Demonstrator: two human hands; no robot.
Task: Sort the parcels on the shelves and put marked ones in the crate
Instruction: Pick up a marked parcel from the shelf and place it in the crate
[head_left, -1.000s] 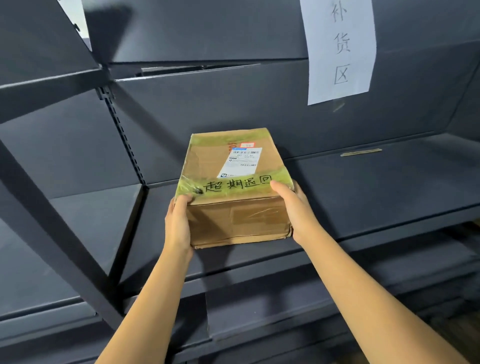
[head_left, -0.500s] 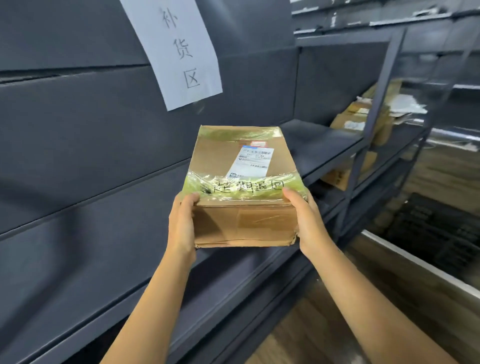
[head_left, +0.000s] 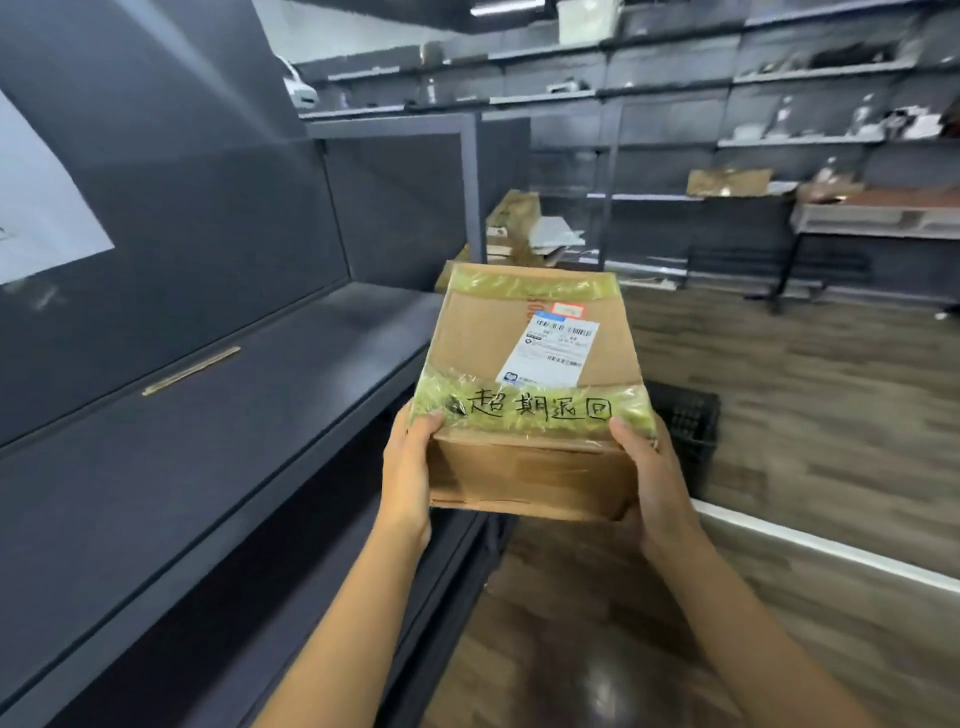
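Marked brown cardboard parcel (head_left: 530, 374) is leaving the dark shelf (head_left: 260, 395), left hand (head_left: 408, 467) and right hand (head_left: 652, 483) clasping it; black plastic crate (head_left: 688, 431) behind it is waiting.

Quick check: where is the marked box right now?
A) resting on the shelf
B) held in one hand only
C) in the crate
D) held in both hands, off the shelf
D: the left hand and right hand grip the box at its near corners, lifted off the shelf; the crate sits behind it.
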